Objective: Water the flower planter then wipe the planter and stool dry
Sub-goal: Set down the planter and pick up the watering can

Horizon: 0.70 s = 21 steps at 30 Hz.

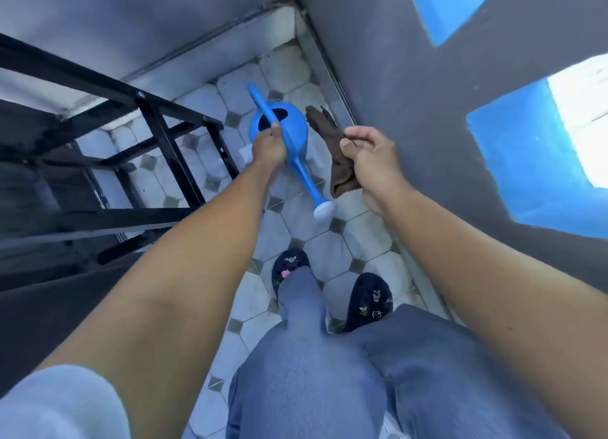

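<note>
My left hand (269, 145) grips the handle of a blue watering can (289, 132), held above the tiled floor. Its long spout points back toward me and ends in a white rose (324, 210). My right hand (368, 162) is closed on a brown cloth (339, 165), which hangs down just right of the can. Neither a flower planter nor a stool is in view.
A black metal frame (164, 135) stands on the left. A grey wall (411, 93) with blue openings runs along the right. White octagonal floor tiles (296, 70) lead ahead to a corner. My legs and dark shoes (370, 302) are below.
</note>
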{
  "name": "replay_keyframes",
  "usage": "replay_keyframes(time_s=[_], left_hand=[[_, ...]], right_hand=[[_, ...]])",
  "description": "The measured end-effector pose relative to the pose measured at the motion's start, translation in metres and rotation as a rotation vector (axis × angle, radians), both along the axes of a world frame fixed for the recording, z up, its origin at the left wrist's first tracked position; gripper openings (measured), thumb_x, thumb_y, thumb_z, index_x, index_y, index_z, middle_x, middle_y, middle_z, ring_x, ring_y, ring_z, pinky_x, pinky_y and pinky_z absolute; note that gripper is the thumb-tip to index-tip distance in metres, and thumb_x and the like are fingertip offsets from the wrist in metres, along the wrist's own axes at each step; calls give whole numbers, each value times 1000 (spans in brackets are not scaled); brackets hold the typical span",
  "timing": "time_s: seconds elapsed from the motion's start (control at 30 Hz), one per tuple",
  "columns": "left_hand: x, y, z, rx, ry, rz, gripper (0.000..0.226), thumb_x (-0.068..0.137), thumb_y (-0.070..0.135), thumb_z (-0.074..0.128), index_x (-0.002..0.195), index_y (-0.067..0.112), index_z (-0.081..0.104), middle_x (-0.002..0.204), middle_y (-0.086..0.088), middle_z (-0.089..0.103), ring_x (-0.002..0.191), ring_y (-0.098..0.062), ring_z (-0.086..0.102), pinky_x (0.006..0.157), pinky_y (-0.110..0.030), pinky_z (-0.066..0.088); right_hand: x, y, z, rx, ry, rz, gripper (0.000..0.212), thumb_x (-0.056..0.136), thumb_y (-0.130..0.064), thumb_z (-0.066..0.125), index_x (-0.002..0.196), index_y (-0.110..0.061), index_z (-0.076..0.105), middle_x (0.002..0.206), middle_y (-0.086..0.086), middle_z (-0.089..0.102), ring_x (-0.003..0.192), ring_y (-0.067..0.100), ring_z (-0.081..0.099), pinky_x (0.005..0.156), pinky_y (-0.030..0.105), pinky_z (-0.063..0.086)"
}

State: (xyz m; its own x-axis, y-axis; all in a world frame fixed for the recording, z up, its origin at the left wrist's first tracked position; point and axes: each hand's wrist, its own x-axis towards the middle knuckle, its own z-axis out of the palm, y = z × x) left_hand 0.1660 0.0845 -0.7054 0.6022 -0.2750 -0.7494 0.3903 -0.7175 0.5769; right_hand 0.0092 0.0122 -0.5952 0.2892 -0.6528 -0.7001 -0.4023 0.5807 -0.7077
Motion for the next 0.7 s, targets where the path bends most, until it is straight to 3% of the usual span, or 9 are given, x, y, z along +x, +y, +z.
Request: replay_keyframes(time_s=[0.1,0.23,0.33,0.47,0.53,0.6,0.7], left_hand=[[4,-6,-20,-25,65,13,37,102,38,34,75,18,49,65,-1,41,55,-16,40,49,-27,36],[6,-12,-27,-43,185,-35,35,103,36,38,78,15,48,62,-3,42,52,-16,39,48,-27,38],[11,-20,0,5,200,-19,45,97,56,38,84,16,53,66,-5,51,57,-18,47,54,-28,43],[13,-14,42,-140,401,-31,83,75,86,33,109,18,67,98,-8,75,84,-22,70,75,-36,52],[8,-2,53,-302,455,-59,69,81,74,48,113,15,67,111,-8,74,101,-27,71,83,-40,57],[5,11,55,-432,412,-20,42,91,39,64,119,8,63,111,-13,71,102,-29,70,78,-36,58],[6,26,52,-527,421,81,43,90,3,64,129,-7,52,114,-22,66,96,-31,68,76,-35,59]], right_hand=[[6,-3,-22,-11,-53,-19,17,95,-1,60,96,-19,60,87,-2,68,67,6,65,58,18,53],[9,-4,-43,-202,13,86,29,89,7,60,90,-21,59,91,1,68,75,2,64,74,17,52],[11,-3,-50,-286,40,155,28,87,8,61,93,-20,61,94,-1,69,83,2,65,84,19,52],[18,-1,-44,-379,-29,276,32,83,13,59,103,-11,64,104,-1,68,90,-10,61,86,11,48],[18,1,-40,-406,-107,399,40,79,19,56,110,-5,62,114,3,66,101,-12,59,95,12,45],[15,1,-37,-354,-199,471,50,74,20,57,117,-5,62,124,5,64,114,-4,57,97,20,49],[10,-9,-36,-87,-253,200,62,66,2,53,122,-24,61,135,-2,61,129,10,53,95,30,47]])
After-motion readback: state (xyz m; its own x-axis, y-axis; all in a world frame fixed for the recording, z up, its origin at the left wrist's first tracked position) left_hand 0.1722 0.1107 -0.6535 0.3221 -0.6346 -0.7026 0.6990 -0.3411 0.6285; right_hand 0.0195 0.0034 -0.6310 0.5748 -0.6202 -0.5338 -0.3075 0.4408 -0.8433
